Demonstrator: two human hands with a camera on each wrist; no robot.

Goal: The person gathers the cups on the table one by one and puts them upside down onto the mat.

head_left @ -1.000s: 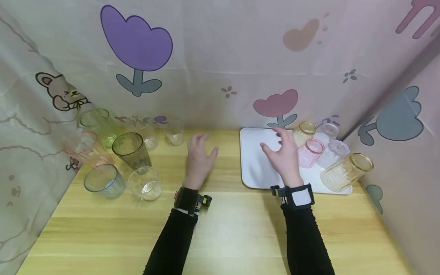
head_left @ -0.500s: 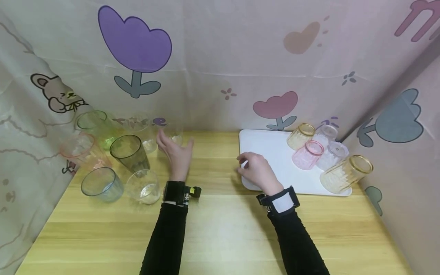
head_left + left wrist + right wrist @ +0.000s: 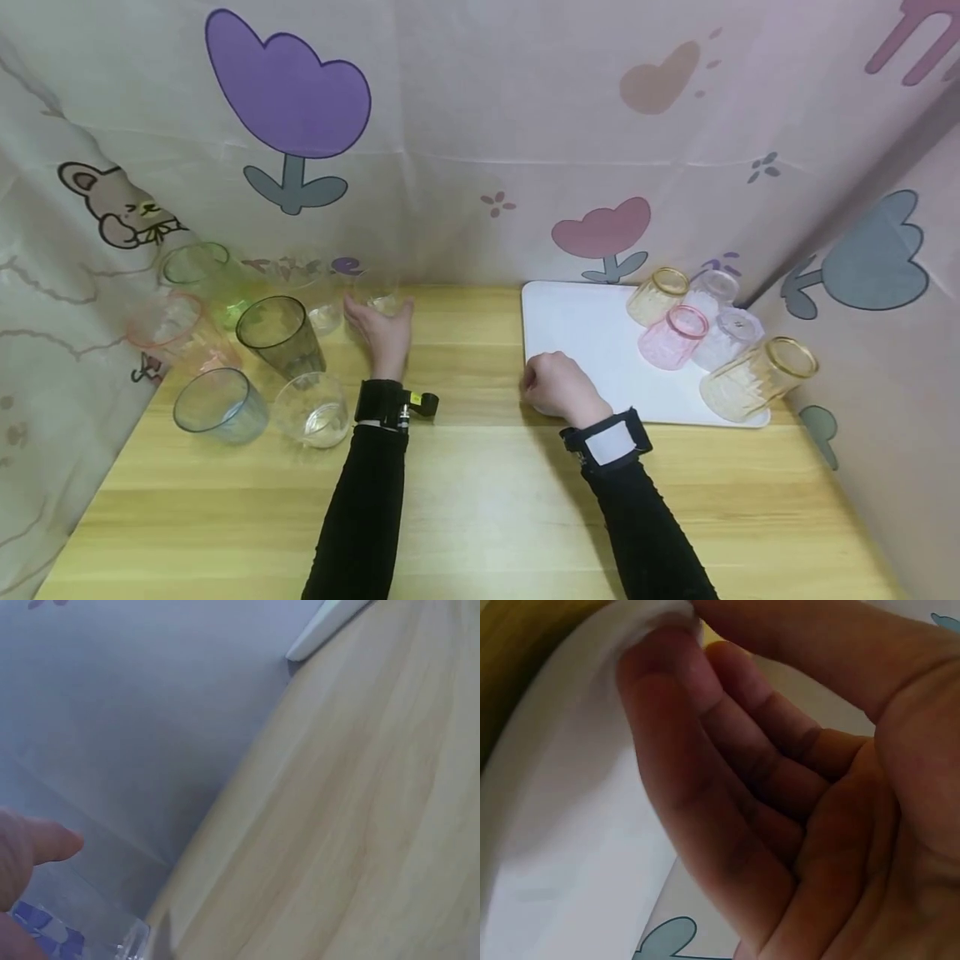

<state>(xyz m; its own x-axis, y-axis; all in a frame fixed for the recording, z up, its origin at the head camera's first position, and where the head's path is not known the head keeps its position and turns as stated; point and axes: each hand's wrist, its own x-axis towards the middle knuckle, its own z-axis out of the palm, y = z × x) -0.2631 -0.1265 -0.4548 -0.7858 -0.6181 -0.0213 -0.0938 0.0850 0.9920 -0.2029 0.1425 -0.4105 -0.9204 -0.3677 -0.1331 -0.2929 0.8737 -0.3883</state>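
Note:
My left hand (image 3: 384, 337) is at a small clear glass (image 3: 377, 287) by the back curtain, thumb and fingers spread to its two sides. In the left wrist view the thumb (image 3: 49, 841) stands straight, and a piece of the clear glass (image 3: 133, 941) shows low in the corner. Whether the fingers touch it I cannot tell. My right hand (image 3: 564, 387) holds the left rim of a white tray (image 3: 577, 325). Its curled fingers (image 3: 697, 787) meet the thumb over the tray rim (image 3: 555, 750) in the right wrist view.
Several glasses stand left: green (image 3: 225, 287), pink (image 3: 183, 333), dark (image 3: 281, 333), blue (image 3: 225, 408) and clear (image 3: 315, 412). On the tray's right side are amber (image 3: 753, 379), pink (image 3: 673, 337) and clear (image 3: 727, 337) glasses. A printed curtain (image 3: 450, 125) borders the wooden table (image 3: 480, 517).
My left hand has moved left to the small clear glass at the back. My right hand has come left and down from over the tray and has taken hold of its left rim.

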